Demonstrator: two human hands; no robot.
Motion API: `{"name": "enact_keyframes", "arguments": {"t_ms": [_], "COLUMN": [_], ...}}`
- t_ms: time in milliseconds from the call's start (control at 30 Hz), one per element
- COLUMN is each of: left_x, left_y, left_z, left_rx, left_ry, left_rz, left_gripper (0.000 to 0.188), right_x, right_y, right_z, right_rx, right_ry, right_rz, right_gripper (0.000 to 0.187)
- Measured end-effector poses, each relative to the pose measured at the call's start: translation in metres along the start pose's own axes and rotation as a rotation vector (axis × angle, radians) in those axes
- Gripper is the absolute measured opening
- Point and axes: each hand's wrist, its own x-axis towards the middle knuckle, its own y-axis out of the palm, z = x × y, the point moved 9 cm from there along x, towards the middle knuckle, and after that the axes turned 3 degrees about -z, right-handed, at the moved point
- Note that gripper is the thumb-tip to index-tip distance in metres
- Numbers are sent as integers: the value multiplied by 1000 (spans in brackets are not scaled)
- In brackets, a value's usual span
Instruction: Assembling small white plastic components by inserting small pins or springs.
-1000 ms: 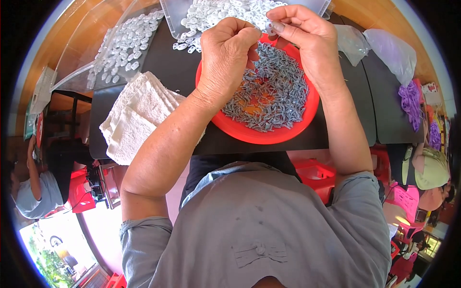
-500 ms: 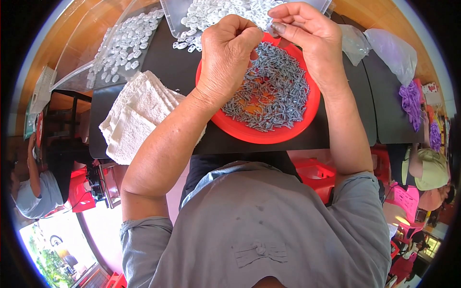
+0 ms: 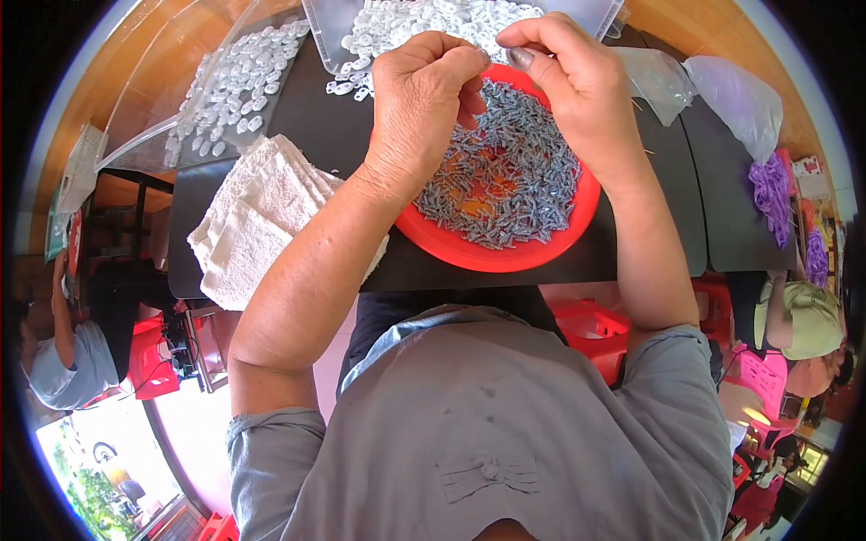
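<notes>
We look down at two bare hands above a dark worktop [image 3: 663, 207]. The left hand's [image 3: 422, 104] thumb and forefinger come close together at the tips; we cannot tell whether they pinch anything. The right hand's [image 3: 585, 90] thumb and forefinger stand slightly apart, with nothing clearly visible between them. Below is a round red basin [image 3: 501, 260] of small grey screws [image 3: 532, 203]. Beyond the hands, a clear tub [image 3: 597, 13] holds white oval pieces [image 3: 419, 25]; folded cream cloths [image 3: 257, 216] lie to the left. We judge the screws light, hard and stiff, easily slipped, perhaps sharp-tipped, best pinched by head or shank. The ovals look like light, rigid, smooth plastic, unlikely to break; we would take them by opposite edges, leaving their holes uncovered.
</notes>
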Motion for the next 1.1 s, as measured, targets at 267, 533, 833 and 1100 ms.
{"name": "enact_keyframes", "arguments": {"t_ms": [267, 533, 833, 1100], "left_x": [0, 0, -1, 1], "left_y": [3, 7, 5, 1], "left_z": [1, 3, -1, 4], "left_rx": [3, -44, 69, -23], "left_ry": [-4, -27, 35, -18], "left_rz": [14, 42, 9, -4], "left_gripper": [17, 17, 15, 17], "right_x": [-4, -9, -13, -18], "right_y": [10, 5, 13, 9], "right_z": [-4, -12, -17, -33], "right_rx": [-375, -364, -359, -214], "right_ry": [142, 180, 254, 412], "right_rz": [157, 59, 76, 68], "right_gripper": [16, 17, 13, 11]}}
